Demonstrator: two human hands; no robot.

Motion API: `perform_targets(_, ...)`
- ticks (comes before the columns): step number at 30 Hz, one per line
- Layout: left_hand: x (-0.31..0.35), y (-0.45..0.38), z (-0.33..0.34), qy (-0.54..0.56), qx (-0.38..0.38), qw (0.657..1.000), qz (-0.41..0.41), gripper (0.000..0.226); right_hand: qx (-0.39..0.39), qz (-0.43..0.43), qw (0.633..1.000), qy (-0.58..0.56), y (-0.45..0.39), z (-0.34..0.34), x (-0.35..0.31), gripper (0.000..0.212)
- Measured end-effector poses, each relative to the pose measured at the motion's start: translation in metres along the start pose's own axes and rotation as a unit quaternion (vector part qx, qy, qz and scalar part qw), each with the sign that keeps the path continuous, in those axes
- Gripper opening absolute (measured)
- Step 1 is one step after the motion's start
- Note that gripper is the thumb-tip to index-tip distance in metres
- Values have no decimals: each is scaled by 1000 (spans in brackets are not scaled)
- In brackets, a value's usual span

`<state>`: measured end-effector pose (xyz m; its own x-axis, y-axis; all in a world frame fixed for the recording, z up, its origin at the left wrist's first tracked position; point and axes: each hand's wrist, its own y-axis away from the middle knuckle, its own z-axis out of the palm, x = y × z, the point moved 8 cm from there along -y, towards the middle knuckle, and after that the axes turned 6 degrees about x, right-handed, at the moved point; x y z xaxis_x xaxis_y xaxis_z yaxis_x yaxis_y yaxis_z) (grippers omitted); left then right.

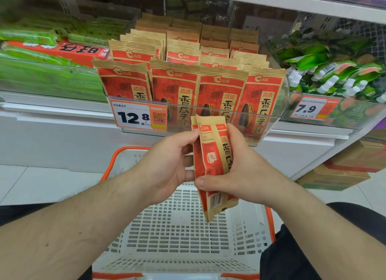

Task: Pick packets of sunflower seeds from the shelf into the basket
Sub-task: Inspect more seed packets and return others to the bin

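Red-and-tan seed packets (213,165) — white perforated basket (179,227), orange-rimmed.

White shop shelving (62,121), tiled floor (41,183)

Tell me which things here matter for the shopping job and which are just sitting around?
Part of the job:
- held packets, gripped by left hand and right hand
- shelf packets
- basket, below the hands

Just there:
- green packs
- red box
- green pouches
- price tags
- cardboard boxes
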<state>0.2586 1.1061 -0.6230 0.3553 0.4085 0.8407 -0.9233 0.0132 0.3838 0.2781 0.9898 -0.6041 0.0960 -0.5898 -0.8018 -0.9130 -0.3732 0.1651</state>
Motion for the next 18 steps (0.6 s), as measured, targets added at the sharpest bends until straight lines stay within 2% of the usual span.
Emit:
perform_targets(4,5,1,-7,-64,42,996,43,14,34,-8,999,31,-1,-3,1,119)
perform_targets(6,6,0,-12,-79,64,993,55,12,52,1,998,39,-2,-6,4,109)
perform_targets(8,7,0,-12,-82,64,993,54,12,89,18,996,8,-5,-13,8,73)
perform_targets(11,8,1,-11,-102,51,992,54,14,130,61,983,-110,-8,-23,13,23)
perform_targets(12,8,2,-11,-107,51,991,54,16,143,74,977,-142,-8,-27,14,20)
perform_targets(14,7,2,-11,-113,53,991,53,19,159,86,969,-166,-8,-33,14,31)
perform_targets(18,7,2,-13,-124,67,989,46,21,139,85,970,-181,-8,-33,12,36)
